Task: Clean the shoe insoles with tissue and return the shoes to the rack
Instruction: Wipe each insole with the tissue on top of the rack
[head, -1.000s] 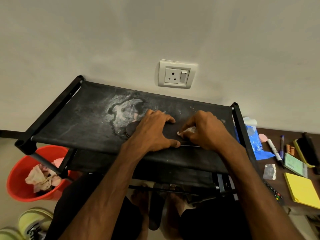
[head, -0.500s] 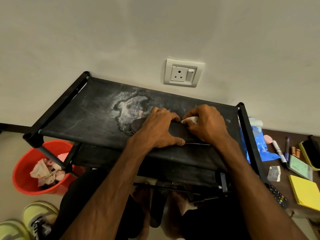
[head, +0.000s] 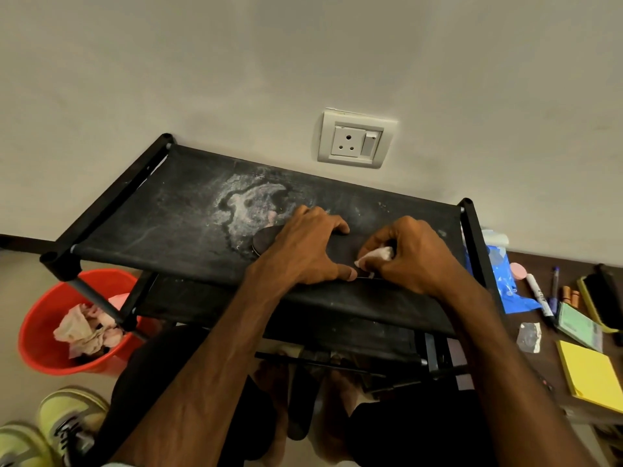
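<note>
A dark insole [head: 266, 240] lies flat on the top shelf of the black shoe rack [head: 175, 217]. My left hand [head: 310, 246] lies over its middle and holds it down, fingers curled over the far edge and thumb at the near edge. My right hand [head: 408, 256] pinches a wad of white tissue [head: 377, 255] and presses it on the insole's right part. Most of the insole is hidden under both hands. Yellow-green sneakers [head: 64, 429] stand on the floor at the bottom left.
A red bucket [head: 43, 335] with crumpled used tissues sits left of the rack. On the brown surface to the right lie a blue packet [head: 505, 281], markers [head: 539, 298], a yellow pad [head: 590, 375] and small items. A wall socket [head: 355, 139] is above the rack.
My right hand with the tissue went from the insole's near part to its far edge and has now come back to the middle. The left hand stayed on the insole.
</note>
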Available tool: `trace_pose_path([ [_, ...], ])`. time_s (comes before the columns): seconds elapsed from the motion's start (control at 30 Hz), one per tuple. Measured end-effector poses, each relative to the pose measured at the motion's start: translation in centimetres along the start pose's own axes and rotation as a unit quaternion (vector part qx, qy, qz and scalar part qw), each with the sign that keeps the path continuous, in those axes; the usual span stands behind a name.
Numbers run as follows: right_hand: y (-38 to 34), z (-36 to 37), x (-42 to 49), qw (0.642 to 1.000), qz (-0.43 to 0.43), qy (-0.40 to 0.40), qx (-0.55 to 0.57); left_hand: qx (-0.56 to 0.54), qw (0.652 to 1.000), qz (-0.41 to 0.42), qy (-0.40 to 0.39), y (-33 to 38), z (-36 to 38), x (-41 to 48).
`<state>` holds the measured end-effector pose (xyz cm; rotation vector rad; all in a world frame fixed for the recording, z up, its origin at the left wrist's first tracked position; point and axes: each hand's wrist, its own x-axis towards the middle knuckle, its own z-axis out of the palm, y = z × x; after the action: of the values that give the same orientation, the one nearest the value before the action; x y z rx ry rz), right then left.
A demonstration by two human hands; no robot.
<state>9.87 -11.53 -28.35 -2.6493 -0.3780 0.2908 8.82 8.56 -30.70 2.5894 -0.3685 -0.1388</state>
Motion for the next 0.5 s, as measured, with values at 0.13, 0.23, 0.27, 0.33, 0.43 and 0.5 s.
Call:
trace_pose_path([
  [0.13,-0.6,1.4,1.5,0.994,0.011,0.106,-0.011,0.027,1.0,0.007,-0.011,0.2,0.1,0.0],
  [0.23,-1.0,1.7,2.4,0.991,0.006,0.134,-0.011,0.038,0.999,0.01,-0.013,0.0,0.1,0.1],
  [0.27,-0.9,1.6,2.5,0.993,0.004,0.121,0.0,0.033,0.999,0.01,-0.011,0.0,0.1,0.1],
  [0.33,-0.5,1.0,2.3,0.997,-0.002,0.075,0.024,0.029,1.0,0.01,-0.005,0.1,0.2,0.0],
  [0.43,-0.3,0.2,1.1,1.0,-0.01,0.002,0.026,0.026,1.0,0.009,0.003,0.1,0.2,-0.1],
  [0.5,-0.5,-0.5,0.3,0.999,-0.018,-0.038,0.034,0.018,1.0,0.009,0.008,0.1,0.2,-0.1],
])
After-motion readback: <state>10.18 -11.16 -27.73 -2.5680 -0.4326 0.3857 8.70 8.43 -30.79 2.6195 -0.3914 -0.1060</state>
